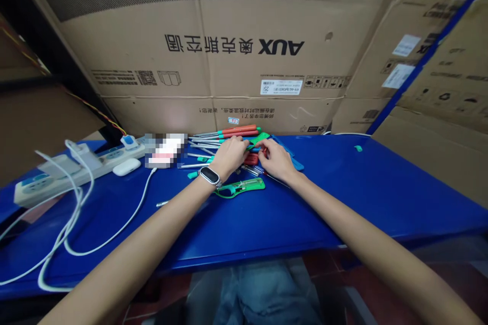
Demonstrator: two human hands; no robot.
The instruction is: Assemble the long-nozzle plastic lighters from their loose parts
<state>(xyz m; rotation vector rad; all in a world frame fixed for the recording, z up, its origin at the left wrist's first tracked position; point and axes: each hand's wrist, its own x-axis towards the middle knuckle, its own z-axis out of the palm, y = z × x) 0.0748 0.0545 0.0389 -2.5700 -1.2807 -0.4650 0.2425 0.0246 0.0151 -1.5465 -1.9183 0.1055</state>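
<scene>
My left hand (230, 156), with a white watch (210, 175) on the wrist, rests curled over a heap of screwdrivers (229, 134) with red and teal handles on the blue table (343, 188). My right hand (276, 158) is close beside it, fingers pinched on a small red piece (252, 158) among the tools. What the left fingers grip is hidden. A green flat tool holder (241, 188) lies just in front of both wrists. Blue flat parts (290, 155) stick out behind my right hand.
A white power strip (68, 170) with plugs and looping white cables (72, 223) lies at the left, next to a white earbud case (126, 166). Big cardboard boxes (229, 45) stand against the table's far edge. A small teal cap (358, 149) sits at the right.
</scene>
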